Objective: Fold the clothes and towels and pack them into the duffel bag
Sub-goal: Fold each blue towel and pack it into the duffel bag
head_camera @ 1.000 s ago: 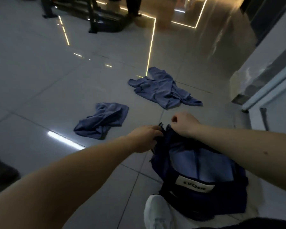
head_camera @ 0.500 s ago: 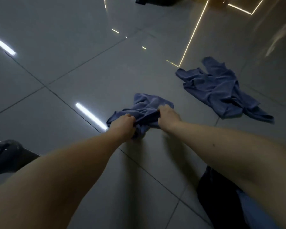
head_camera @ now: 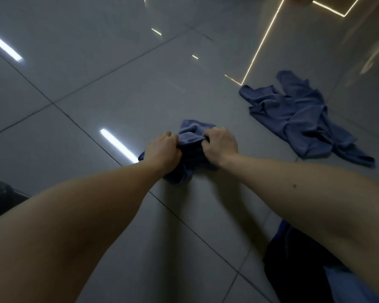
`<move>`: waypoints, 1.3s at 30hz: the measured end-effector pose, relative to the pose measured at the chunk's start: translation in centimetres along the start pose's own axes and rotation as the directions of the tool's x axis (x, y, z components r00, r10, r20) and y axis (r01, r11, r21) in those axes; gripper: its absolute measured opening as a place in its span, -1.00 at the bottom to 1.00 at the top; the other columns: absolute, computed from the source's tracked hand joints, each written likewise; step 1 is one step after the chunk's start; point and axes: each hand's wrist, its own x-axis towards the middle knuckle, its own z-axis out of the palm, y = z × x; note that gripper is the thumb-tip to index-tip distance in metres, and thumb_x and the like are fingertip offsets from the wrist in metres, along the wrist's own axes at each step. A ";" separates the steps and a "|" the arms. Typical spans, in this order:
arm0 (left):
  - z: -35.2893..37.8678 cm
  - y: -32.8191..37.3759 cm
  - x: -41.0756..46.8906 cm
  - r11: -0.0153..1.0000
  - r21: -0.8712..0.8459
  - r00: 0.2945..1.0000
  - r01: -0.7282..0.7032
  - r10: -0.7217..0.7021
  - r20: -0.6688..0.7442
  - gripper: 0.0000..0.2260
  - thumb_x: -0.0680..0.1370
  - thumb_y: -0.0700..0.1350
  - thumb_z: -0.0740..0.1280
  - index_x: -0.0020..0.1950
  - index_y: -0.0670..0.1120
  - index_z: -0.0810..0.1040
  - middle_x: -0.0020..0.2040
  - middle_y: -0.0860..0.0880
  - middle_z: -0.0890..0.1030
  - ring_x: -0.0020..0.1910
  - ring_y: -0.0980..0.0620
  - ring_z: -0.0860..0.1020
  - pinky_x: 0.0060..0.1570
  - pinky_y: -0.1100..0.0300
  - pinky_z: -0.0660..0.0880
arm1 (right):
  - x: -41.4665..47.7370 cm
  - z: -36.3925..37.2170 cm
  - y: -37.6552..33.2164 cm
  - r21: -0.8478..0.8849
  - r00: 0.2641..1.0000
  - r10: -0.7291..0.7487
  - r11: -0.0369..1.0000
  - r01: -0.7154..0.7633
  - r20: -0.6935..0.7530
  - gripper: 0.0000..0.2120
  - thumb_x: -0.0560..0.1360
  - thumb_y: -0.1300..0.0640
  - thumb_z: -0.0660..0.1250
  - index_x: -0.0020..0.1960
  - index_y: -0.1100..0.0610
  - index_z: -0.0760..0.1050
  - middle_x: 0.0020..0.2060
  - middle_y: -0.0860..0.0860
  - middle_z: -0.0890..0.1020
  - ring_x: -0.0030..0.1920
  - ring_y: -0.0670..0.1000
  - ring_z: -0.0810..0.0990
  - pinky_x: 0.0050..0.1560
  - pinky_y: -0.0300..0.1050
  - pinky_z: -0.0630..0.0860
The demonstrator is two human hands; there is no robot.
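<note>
Frame centre: left hand and right hand each have a tight grip on the crumpled blue towel on the floor. Bunched handfuls hide its edges, risking a lopsided fold.

A crumpled blue towel lies bunched on the floor; a rumpled blue garment lies well apart; a dark duffel bag sits nearest.

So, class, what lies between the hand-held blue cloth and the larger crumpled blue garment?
Nothing but bare floor tile separates the cloth from the garment, as the head view shows.
</note>
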 end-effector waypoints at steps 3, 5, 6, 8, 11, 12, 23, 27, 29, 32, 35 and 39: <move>-4.5 0.9 -0.7 0.970 -0.231 0.996 0.071 -0.083 -0.043 -0.90 0.56 -0.09 0.20 -0.08 -0.11 0.39 -0.13 -0.09 0.45 -0.19 -0.13 0.44 -0.26 0.07 0.30 | -1.0 -4.4 -1.4 0.029 0.998 -0.041 0.999 0.042 -0.046 -0.82 0.54 0.12 0.24 -0.15 0.19 0.53 -0.09 0.23 0.61 0.06 0.26 0.49 -0.02 0.07 0.40; -8.3 1.9 -1.3 0.902 -0.421 0.990 0.098 -0.133 -0.053 -0.94 0.55 -0.13 0.17 -0.10 -0.09 0.35 -0.21 -0.09 0.44 -0.26 -0.09 0.40 -0.27 0.04 0.35 | -1.9 -7.9 -2.7 0.112 0.998 -0.033 0.993 0.039 -0.056 -0.83 0.57 0.13 0.24 -0.11 0.20 0.52 -0.04 0.27 0.61 0.06 0.28 0.51 -0.03 0.07 0.38; -10.4 2.6 -1.7 0.872 -0.480 0.987 0.092 -0.143 -0.072 -0.96 0.55 -0.15 0.15 -0.09 -0.09 0.34 -0.22 -0.09 0.43 -0.25 -0.08 0.39 -0.24 0.02 0.38 | -2.4 -9.8 -3.4 0.153 0.998 -0.027 0.988 0.035 -0.058 -0.84 0.59 0.13 0.22 -0.10 0.19 0.48 -0.02 0.28 0.60 0.05 0.28 0.52 -0.06 0.06 0.36; -14.6 3.9 -3.0 0.845 -0.529 0.982 0.079 -0.158 -0.105 -0.95 0.58 -0.17 0.11 -0.04 -0.12 0.34 -0.19 -0.12 0.43 -0.22 -0.09 0.40 -0.19 -0.01 0.44 | -3.5 -13.6 -4.9 0.221 0.997 -0.023 0.974 0.040 -0.075 -0.84 0.62 0.11 0.19 -0.09 0.16 0.43 0.00 0.29 0.60 0.03 0.28 0.54 -0.10 0.03 0.35; -20.0 5.4 -5.0 0.866 -0.497 0.977 0.053 -0.147 -0.153 -0.91 0.62 -0.15 0.10 0.03 -0.12 0.37 -0.15 -0.13 0.47 -0.17 -0.13 0.47 -0.15 -0.02 0.50 | -5.7 -18.7 -6.9 0.285 0.990 -0.022 0.957 0.061 -0.140 -0.84 0.63 0.09 0.19 -0.10 0.12 0.39 -0.06 0.22 0.59 0.00 0.25 0.54 -0.12 0.00 0.35; -21.6 5.9 -5.8 0.873 -0.486 0.978 0.036 -0.130 -0.161 -0.91 0.63 -0.13 0.12 0.04 -0.11 0.38 -0.14 -0.13 0.49 -0.15 -0.16 0.49 -0.13 -0.03 0.53 | -6.6 -20.3 -7.5 0.302 0.987 -0.022 0.951 0.070 -0.161 -0.83 0.63 0.08 0.20 -0.11 0.11 0.39 -0.10 0.18 0.57 -0.01 0.23 0.54 -0.14 -0.03 0.33; -27.8 4.9 -15.0 0.950 -0.065 0.952 -0.305 0.306 0.001 -0.74 0.48 0.14 0.46 -0.22 0.01 0.51 -0.29 -0.02 0.54 -0.25 -0.09 0.55 -0.17 -0.01 0.53 | -16.8 -26.9 -6.7 0.428 0.993 -0.092 0.896 0.116 -0.076 -0.73 0.46 -0.10 0.49 -0.19 0.10 0.60 -0.27 0.08 0.63 -0.26 -0.04 0.54 -0.20 -0.07 0.49; -28.2 3.9 -15.4 0.945 -0.043 0.944 -0.324 0.320 -0.081 -0.79 0.54 0.07 0.41 -0.18 -0.03 0.53 -0.27 0.03 0.54 -0.25 -0.03 0.53 -0.24 0.10 0.45 | -19.2 -25.7 -4.7 0.268 0.935 -0.109 0.963 0.015 0.338 -0.84 0.45 0.07 0.53 -0.03 0.12 0.68 -0.18 0.07 0.70 -0.15 0.02 0.68 -0.16 -0.14 0.59; -28.5 3.8 -15.4 0.943 -0.060 0.942 -0.329 0.322 -0.095 -0.80 0.53 0.07 0.43 -0.12 -0.05 0.57 -0.23 0.04 0.56 -0.22 0.01 0.54 -0.21 0.12 0.46 | -19.1 -25.3 -4.0 0.228 0.935 -0.057 0.973 -0.025 0.349 -0.86 0.49 0.15 0.48 0.03 0.16 0.68 -0.14 0.07 0.70 -0.11 0.04 0.67 -0.13 -0.14 0.56; -29.3 4.0 -15.1 0.944 0.060 0.946 -0.324 0.325 0.007 -0.83 0.52 0.03 0.45 -0.10 -0.03 0.54 -0.17 0.02 0.56 -0.18 -0.01 0.53 -0.14 0.11 0.48 | -18.2 -25.7 -4.0 0.342 0.962 0.050 0.929 -0.143 0.267 -0.87 0.54 0.15 0.41 0.05 0.16 0.64 -0.09 0.06 0.64 -0.03 0.06 0.60 -0.02 -0.08 0.56; -30.2 3.8 -15.0 0.936 0.242 0.961 -0.256 0.219 0.171 -0.87 0.57 -0.01 0.39 -0.11 -0.03 0.52 -0.13 -0.04 0.56 -0.14 -0.04 0.52 -0.14 0.12 0.41 | -17.6 -27.0 -4.8 0.653 0.923 0.192 0.659 -0.373 0.333 -0.84 0.62 0.26 0.23 0.16 0.20 0.53 -0.01 0.13 0.61 0.07 0.15 0.60 0.07 0.15 0.56; -33.0 5.1 -15.0 0.991 -0.132 0.999 -0.030 0.028 -0.020 -0.85 0.64 -0.16 0.20 -0.07 -0.16 0.49 -0.18 -0.20 0.58 -0.26 -0.16 0.58 -0.31 0.06 0.51 | -16.5 -29.5 -7.0 0.762 0.929 0.239 0.533 -0.368 0.282 -0.83 0.59 0.38 0.14 0.04 0.30 0.50 -0.22 0.19 0.56 -0.23 0.15 0.58 -0.23 0.06 0.60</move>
